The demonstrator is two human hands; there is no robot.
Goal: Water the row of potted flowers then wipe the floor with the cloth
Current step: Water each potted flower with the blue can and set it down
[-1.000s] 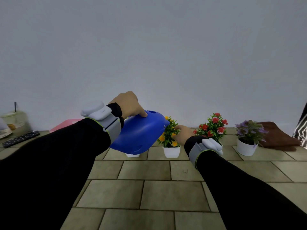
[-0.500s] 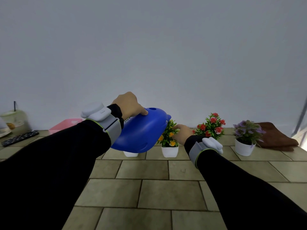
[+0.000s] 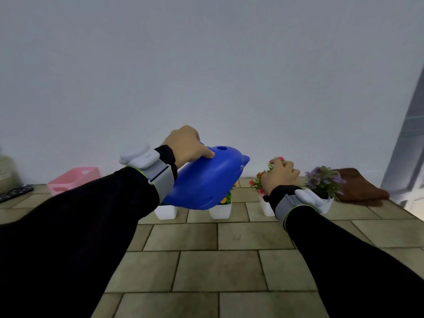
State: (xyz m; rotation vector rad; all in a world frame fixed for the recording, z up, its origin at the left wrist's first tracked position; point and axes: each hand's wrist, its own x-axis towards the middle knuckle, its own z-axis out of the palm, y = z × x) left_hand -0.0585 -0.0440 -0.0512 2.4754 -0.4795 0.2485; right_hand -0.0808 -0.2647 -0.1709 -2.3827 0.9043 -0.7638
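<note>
The right hand (image 3: 281, 176) is now cupping the red-flowered white pot (image 3: 266, 206) — having left the yellow one — while the left hand (image 3: 187, 144) is gripping the blue dolphin-shaped plastic watering can (image 3: 206, 180); watering is moving along the row.

leftmost pot's (image 3: 165, 211) plant hidden behind watering can (image 3: 204, 180), remote (image 3: 13, 193) cut by left edge

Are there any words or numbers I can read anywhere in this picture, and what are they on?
None can be read.
Blue watering can: a small dark mark near the spout, too small to read.
Remote at the far left: button markings too blurred to read.
White pots and pink basket: no text visible.
</note>
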